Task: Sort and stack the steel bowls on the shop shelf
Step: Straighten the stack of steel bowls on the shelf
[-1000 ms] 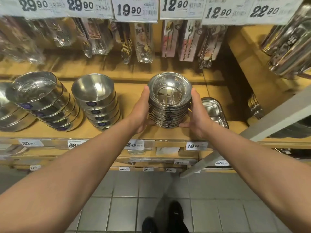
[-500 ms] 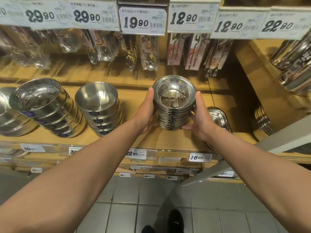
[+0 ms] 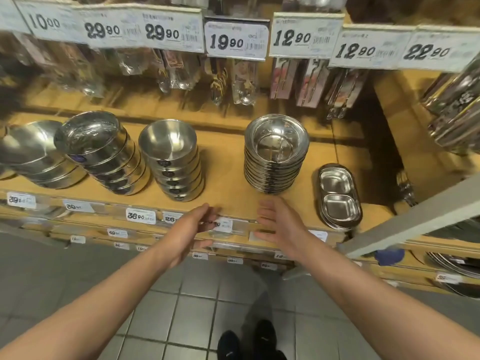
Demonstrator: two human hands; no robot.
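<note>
A tall stack of shallow steel bowls [image 3: 275, 157] stands upright on the wooden shelf [image 3: 226, 178], right of centre. Left of it stands a stack of deeper steel bowls [image 3: 172, 162], then a leaning stack of flat-bottomed bowls [image 3: 104, 154], then wide bowls [image 3: 33, 157] at the far left edge. My left hand [image 3: 193, 227] and my right hand [image 3: 279, 222] hover in front of the shelf edge, below the shallow stack. Both have relaxed fingers, hold nothing and touch no bowl.
A stack of two-compartment steel dishes [image 3: 339, 196] lies right of the shallow stack. Packaged cutlery [image 3: 241, 84] hangs behind, under price tags [image 3: 235, 40]. A grey diagonal bar [image 3: 415, 219] crosses the right side. Lower shelves hold more steelware [image 3: 452, 263]. Tiled floor lies below.
Both hands have let go of the shallow bowl stack and drawn back toward the shelf's front edge. The stack now stands alone on the shelf.
</note>
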